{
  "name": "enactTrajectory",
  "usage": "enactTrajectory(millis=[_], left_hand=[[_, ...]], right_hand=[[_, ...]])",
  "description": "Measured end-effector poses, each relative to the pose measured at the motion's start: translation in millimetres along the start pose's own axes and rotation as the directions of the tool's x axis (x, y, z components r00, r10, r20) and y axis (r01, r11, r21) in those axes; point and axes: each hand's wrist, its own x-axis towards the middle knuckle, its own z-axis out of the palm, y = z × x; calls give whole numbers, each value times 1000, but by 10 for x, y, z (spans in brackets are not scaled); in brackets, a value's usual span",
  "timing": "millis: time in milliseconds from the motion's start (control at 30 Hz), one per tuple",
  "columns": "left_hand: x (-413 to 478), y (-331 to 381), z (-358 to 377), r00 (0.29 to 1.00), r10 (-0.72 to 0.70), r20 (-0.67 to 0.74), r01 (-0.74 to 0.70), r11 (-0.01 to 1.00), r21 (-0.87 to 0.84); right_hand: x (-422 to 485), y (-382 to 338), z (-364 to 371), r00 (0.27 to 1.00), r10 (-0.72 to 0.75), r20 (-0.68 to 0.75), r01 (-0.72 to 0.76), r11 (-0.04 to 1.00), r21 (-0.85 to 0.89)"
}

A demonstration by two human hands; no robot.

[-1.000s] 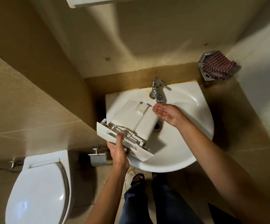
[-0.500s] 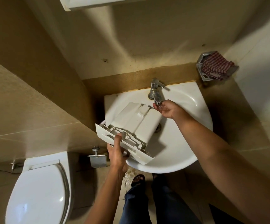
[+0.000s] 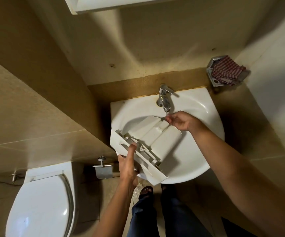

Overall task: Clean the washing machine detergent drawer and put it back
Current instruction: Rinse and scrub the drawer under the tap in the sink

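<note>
While the drawer (image 3: 155, 139) is held over the sink (image 3: 199, 106), the tap (image 3: 164, 100) overhangs it.

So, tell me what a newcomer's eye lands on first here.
The white detergent drawer lying tilted across the washbasin, centre frame: the left hand grips its front panel, the right hand is at its far end beneath the chrome tap. Next, the white toilet at lower left and the striped cloth in a wall holder, upper right.

The drawer (image 3: 155, 139) lies across the sink (image 3: 198, 151), tap (image 3: 164, 98) behind it. Toilet (image 3: 41, 207) sits left of the sink. Cloth (image 3: 227, 71) in a wall holder (image 3: 213, 80), back right.
</note>
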Motion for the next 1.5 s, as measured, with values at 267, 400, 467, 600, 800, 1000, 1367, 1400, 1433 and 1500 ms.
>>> enactTrajectory(millis=[267, 400, 467, 600, 800, 1000, 1367, 1400, 1433, 1500], left_hand=[[-59, -15, 218, 994, -71, -87, 68, 997, -29], [-5, -39, 232, 994, -49, -100, 50, 999, 4], [6, -60, 223, 993, -27, -113, 30, 999, 30], [-38, -18, 201, 990, -35, -136, 33, 999, -20], [1, 4, 141, 991, 10, -131, -7, 1000, 25], [1, -26, 110, 983, -36, -179, 40, 999, 14], [-100, 60, 35, 987, -38, -155, 33, 999, -34], [-104, 73, 46, 988, -40, -152, 35, 999, -35], [-109, 83, 56, 988, -40, -150, 36, 999, -34], [-116, 92, 70, 988, -43, -149, 38, 999, -32]], right_hand=[[-242, 678, 97, 841, -344, 417, 528, 355, -772], [-166, 767, -34, 801, -354, 482, 465, -139, -874], [-124, 743, -2, 837, -373, 401, 406, -68, -911], [-98, 853, 136, 840, -396, 371, 362, -100, -927], [-123, 898, -147, 758, -268, 594, 531, -274, -802], [7, 857, -42, 703, -290, 650, 601, -246, -760], [53, 573, 14, 881, -465, -87, 427, 861, -275], [52, 478, 45, 917, -384, -106, 377, 923, -78], [69, 390, 52, 939, -325, -114, 333, 941, 59], [115, 267, 44, 963, -231, -138, 254, 949, 187]])
